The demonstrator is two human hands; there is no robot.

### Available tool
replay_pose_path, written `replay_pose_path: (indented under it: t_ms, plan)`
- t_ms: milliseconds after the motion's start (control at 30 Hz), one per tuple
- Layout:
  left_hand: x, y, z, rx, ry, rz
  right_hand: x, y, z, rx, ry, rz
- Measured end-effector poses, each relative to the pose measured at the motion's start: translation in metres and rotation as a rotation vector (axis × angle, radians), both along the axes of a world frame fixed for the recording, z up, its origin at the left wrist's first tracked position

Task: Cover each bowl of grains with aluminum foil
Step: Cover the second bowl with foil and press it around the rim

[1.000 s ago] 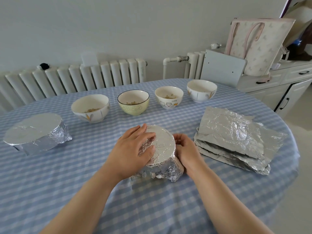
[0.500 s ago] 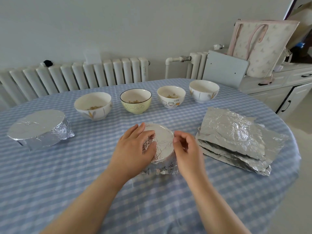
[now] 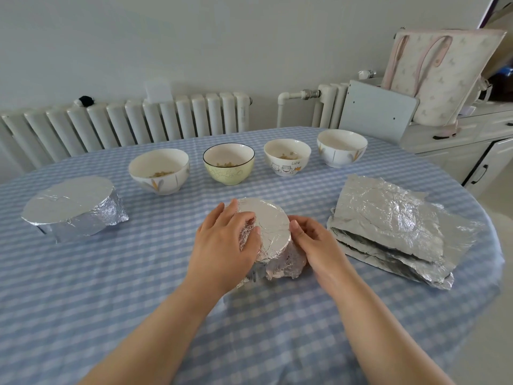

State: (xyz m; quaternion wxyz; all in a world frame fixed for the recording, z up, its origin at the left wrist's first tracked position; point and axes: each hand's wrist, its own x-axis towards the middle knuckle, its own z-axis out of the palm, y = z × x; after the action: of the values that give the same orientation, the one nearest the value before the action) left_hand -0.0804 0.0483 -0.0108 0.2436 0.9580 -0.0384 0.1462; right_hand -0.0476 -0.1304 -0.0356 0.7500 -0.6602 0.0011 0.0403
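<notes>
The left hand (image 3: 222, 243) lies cupped over the left rim of the foil-wrapped bowl (image 3: 266, 232) at the table's middle, fingers curled onto the foil. The right hand (image 3: 316, 245) curls against the bowl's right side, fingers bent, pressing the foil in. Far left stands another covered bowl (image 3: 72, 209); behind, four uncovered bowls (image 3: 159, 170) in a row; at right, stacked foil sheets (image 3: 394, 226).
</notes>
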Motion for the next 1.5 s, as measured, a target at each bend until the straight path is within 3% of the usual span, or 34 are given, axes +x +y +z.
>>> replay_pose_path:
  t_ms: [167, 267, 933, 1500]
  plan:
    - [0.0, 0.0, -0.001, -0.006, 0.0, 0.002, 0.002, -0.001, 0.005, 0.297, 0.132, 0.046]
    - [0.0, 0.0, -0.001, -0.014, 0.003, 0.0, 0.003, -0.003, 0.007, 0.355, 0.176, 0.059]
    - [0.001, 0.001, 0.0, 0.068, 0.035, -0.012, -0.007, 0.022, 0.003, 0.248, 0.104, -0.22]
    - [0.0, 0.003, 0.004, 0.054, 0.028, -0.029, -0.002, 0.017, -0.002, -0.059, -0.017, -0.197]
